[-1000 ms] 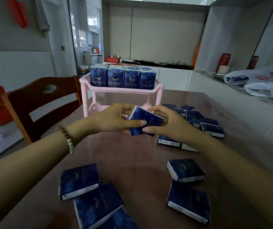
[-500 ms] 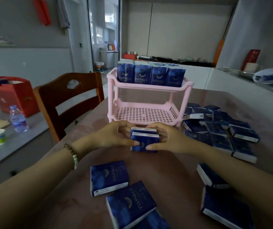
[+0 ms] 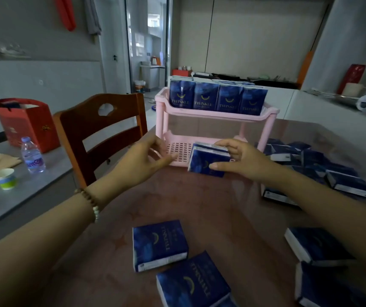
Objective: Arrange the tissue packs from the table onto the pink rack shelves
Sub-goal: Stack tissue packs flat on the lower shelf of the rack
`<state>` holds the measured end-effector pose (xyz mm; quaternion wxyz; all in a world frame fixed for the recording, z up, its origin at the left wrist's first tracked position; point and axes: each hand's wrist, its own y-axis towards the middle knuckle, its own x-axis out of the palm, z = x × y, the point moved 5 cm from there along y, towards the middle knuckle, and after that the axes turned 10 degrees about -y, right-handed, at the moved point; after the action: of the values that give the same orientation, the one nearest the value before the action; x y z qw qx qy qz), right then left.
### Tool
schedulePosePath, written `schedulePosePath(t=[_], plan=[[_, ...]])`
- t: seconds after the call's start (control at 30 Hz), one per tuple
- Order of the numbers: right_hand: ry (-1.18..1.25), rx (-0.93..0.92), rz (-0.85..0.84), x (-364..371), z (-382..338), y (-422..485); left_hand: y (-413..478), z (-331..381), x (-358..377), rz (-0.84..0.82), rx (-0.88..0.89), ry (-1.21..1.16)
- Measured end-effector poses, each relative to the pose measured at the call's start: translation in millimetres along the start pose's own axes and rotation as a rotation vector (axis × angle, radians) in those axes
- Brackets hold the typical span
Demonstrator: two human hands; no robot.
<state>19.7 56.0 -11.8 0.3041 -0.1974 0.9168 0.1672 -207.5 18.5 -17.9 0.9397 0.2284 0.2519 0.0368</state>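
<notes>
My right hand [image 3: 244, 161] grips the stacked packs [image 3: 208, 161]; the lower shelf [image 3: 178, 149] lies just beyond, twelve o'clock. My left hand [image 3: 143, 158] hangs slack, nine o'clock.

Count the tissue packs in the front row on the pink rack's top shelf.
4. They stand upright side by side on the top shelf: leftmost pack, second pack, third pack, rightmost pack. More packs behind them are mostly hidden.

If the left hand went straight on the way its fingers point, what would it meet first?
Probably the front rim of the pink rack's lower shelf, ahead of the left hand; depth is unclear, so possibly the tissue packs in the right hand.
</notes>
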Motion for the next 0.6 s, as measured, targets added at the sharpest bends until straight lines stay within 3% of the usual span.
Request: schedulePosePath(t=[0.1,0.2,0.3,0.6], plan=[[0.015,0.036,0.027,-3,6,26,12,-28,-7,0.128,-0.180,0.044],[0.004,0.064,0.052,2,16,55,20,-49,11,-0.016,-0.314,-0.084],[-0.027,0.074,0.034,10,26,85,22,-58,25,-0.137,-0.284,-0.174],[-0.053,0.092,-0.031,33,44,159,30,-74,29,-0.080,-0.206,-0.077]])
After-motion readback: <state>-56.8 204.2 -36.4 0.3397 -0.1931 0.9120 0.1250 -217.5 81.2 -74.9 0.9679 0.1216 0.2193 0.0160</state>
